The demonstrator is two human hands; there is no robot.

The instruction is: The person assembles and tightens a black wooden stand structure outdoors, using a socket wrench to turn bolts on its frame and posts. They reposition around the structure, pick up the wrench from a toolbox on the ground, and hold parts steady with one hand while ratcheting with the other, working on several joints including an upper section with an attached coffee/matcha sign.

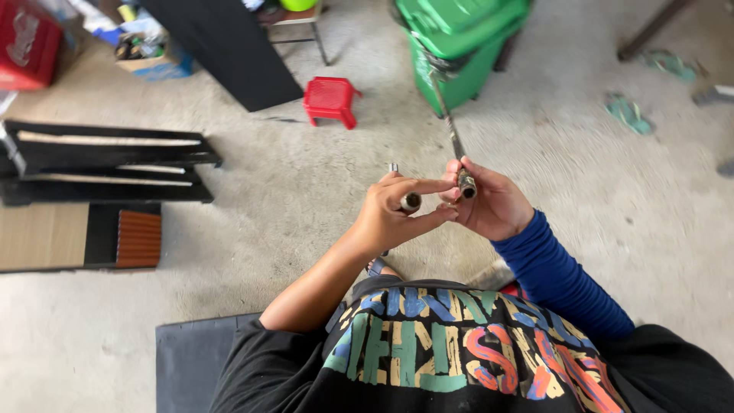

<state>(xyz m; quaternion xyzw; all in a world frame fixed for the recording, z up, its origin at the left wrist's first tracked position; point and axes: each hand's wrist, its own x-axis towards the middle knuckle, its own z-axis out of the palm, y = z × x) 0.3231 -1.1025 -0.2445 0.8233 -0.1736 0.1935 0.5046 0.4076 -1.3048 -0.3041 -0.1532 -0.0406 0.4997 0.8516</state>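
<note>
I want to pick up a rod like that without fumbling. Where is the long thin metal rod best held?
Probably at its near, thicker dark end, from the right side, as the right hand holds the rod. That end looks thicker than the shaft, which runs away towards the green bin.

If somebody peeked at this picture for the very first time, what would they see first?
Probably the two hands in the middle: the right hand grips a long thin metal rod that points away, and the left hand pinches a short metal tube beside it. After that, the bright green bin at the top and the little red stool on the grey concrete floor stand out.
</note>
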